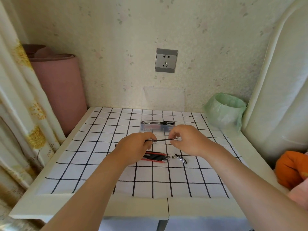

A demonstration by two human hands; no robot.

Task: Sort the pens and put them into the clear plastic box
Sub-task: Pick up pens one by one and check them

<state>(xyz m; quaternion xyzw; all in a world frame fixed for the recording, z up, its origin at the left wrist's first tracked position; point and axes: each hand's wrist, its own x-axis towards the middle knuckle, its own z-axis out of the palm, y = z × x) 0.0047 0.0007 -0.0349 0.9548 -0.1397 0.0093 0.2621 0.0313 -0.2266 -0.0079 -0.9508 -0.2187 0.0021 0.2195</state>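
A thin black pen refill (164, 139) is held level above the checked cloth, between both hands. My left hand (133, 147) pinches its left end together with a pen barrel. My right hand (185, 140) pinches its right tip. Under my left hand lies a row of several red and black pens (156, 157). A clear pen barrel with a black clip (180, 158) lies just right of that row. The clear plastic box (157, 126) sits farther back with its lid (164, 99) raised against the wall; a few pens lie inside it.
A white table with a black-grid cloth (150, 180) stands against the wall. A bin lined with a green bag (225, 110) is at the back right. A pink rolled mat (61, 90) stands at the left, an orange fabric item (290, 169) at the right edge.
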